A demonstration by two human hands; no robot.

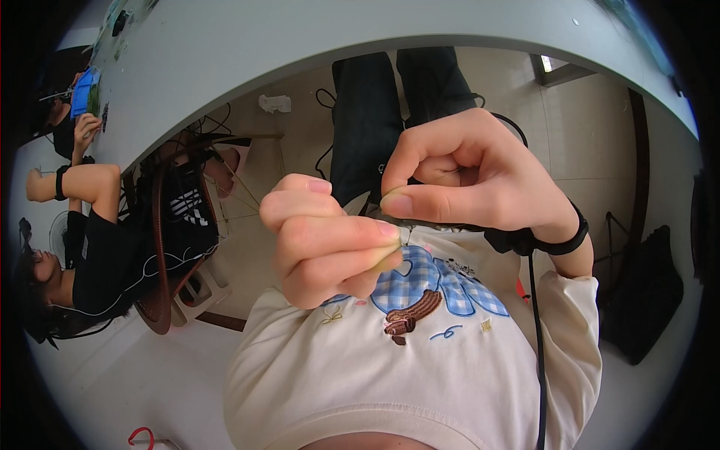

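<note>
In front of my white shirt [322, 375] with a blue checked patch, both my hands are raised close together. My left hand [322, 244] is closed, thumb pressed to the curled fingers in a pinch. To its right and slightly farther, my right hand [472, 180] is also pinched, with thumb tip and index finger nearly meeting. A tiny dark thin bit shows by the left fingertips; its kind is too small to tell. Whatever sits between the fingers of either hand is hidden. A black band [559, 238] with a cable circles my right wrist.
A light grey table [300, 30] curves across the far side, beyond my legs in dark trousers [365, 112]. At left a co-worker in black [101, 262] sits by a brown-rimmed chair [160, 247]; another person's hand is near a blue tray [84, 94]. A black bag-like thing [645, 296] lies at right.
</note>
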